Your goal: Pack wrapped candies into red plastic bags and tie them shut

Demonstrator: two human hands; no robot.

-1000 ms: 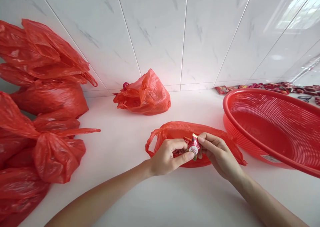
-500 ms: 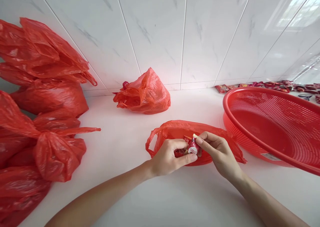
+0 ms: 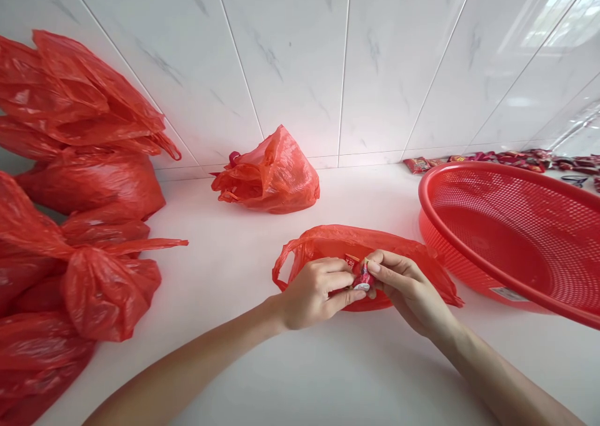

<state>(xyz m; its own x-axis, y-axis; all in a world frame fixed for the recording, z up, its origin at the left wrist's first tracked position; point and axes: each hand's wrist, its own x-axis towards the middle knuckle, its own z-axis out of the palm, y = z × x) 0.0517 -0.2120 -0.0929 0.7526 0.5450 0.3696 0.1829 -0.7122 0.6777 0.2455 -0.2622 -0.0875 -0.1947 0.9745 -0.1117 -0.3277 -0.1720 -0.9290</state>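
Both hands work near the middle of the frame, just below its centre. The left hand [image 3: 319,293] pinches the lower end of a small red wrapped packet [image 3: 364,277] between thumb and fingers; the right hand [image 3: 412,288] grips its upper end the same way. The packet sits over the mouth of a spread red bag [image 3: 330,243], where another small packet [image 3: 351,262] shows just beyond the fingers.

The bag's far edge arches behind both hands, its handle loop standing out at the left end. At its right end it comes up to the outer side of a red mesh basket [image 3: 497,245], leaving scant room there; whether they touch is hard to tell. The basket's rim runs off the right of the frame.

White counter [image 3: 229,270] gives more room at centre left, between the bag and the piled red bags [image 3: 103,182], and along the bottom. A crumpled red bag [image 3: 290,179] sits above centre, near the tiled wall [image 3: 300,70]. Scattered packets [image 3: 506,158] line the wall's foot at upper right.
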